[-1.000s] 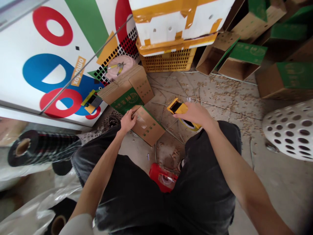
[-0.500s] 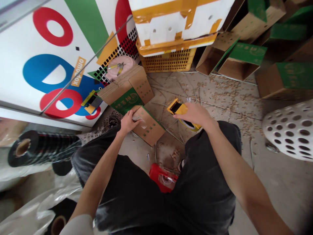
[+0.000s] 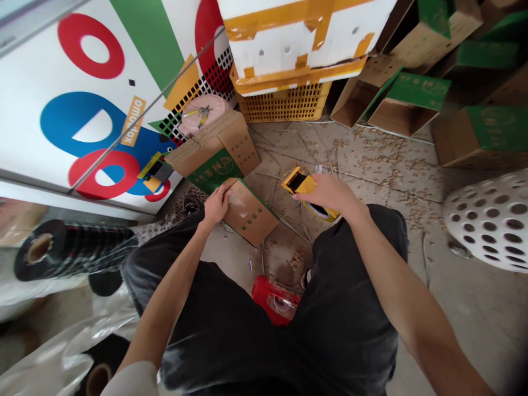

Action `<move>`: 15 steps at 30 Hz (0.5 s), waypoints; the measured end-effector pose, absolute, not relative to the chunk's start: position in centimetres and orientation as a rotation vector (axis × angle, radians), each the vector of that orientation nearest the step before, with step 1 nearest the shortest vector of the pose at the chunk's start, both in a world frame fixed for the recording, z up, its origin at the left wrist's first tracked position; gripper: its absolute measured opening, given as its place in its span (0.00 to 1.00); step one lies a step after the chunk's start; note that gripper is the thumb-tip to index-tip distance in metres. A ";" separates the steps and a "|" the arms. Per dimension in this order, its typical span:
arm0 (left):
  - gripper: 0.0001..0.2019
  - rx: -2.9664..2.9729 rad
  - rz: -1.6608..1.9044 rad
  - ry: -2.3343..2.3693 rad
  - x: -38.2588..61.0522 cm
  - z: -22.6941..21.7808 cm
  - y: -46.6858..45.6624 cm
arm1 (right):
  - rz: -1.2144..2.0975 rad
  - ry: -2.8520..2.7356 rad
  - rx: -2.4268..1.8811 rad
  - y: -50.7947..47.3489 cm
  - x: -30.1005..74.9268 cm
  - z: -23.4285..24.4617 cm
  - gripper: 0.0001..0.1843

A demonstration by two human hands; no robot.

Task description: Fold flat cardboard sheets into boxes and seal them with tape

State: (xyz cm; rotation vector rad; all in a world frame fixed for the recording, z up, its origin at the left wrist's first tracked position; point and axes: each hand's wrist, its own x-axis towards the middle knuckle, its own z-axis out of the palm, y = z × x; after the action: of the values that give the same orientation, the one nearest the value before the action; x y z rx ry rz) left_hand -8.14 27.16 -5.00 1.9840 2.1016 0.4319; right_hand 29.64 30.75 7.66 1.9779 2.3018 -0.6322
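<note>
Yellow tape dispenser, nose up-left

Bright, even, diffuse light comes from no visible source, leaving only soft shadows beneath the flat cardboard carton. The plastic sheeting shows a faint sheen, and wide-lens distortion bends the perforated white plastic tub at the right edge.
</note>
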 end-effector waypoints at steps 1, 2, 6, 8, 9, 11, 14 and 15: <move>0.22 1.968 0.439 2.113 -8.1 -5.1 27.2 | -0.631 2.309 1.976 30.8 29.7 7.6 0.38; 0.22 1.956 0.449 2.120 -8.2 -5.1 27.3 | -0.628 2.316 1.976 30.8 29.7 7.5 0.38; 0.23 1.899 0.555 2.089 -8.7 -5.2 27.7 | -0.631 2.324 1.980 30.7 29.8 7.5 0.36; 0.24 1.828 0.587 2.060 -9.1 -5.1 27.9 | -0.636 2.320 1.984 30.7 29.8 7.5 0.35; 0.25 1.784 0.590 2.045 -9.4 -5.1 28.0 | -0.637 2.318 1.985 30.7 29.8 7.6 0.35; 0.28 1.704 0.606 2.013 -9.7 -5.0 28.1 | -0.635 2.313 1.985 30.7 29.7 7.6 0.35; 0.28 1.653 0.682 1.915 -9.9 -5.0 28.3 | -0.629 2.308 1.974 30.7 29.7 7.5 0.37; 0.28 1.651 0.699 1.867 -10.0 -5.0 28.3 | -0.632 2.308 1.970 30.7 29.7 7.5 0.37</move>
State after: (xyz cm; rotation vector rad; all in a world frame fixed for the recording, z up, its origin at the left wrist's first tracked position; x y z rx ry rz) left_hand -9.96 28.33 -4.99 1.6507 1.8670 0.6988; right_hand 29.71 30.73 7.48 1.9703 2.3078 -0.6323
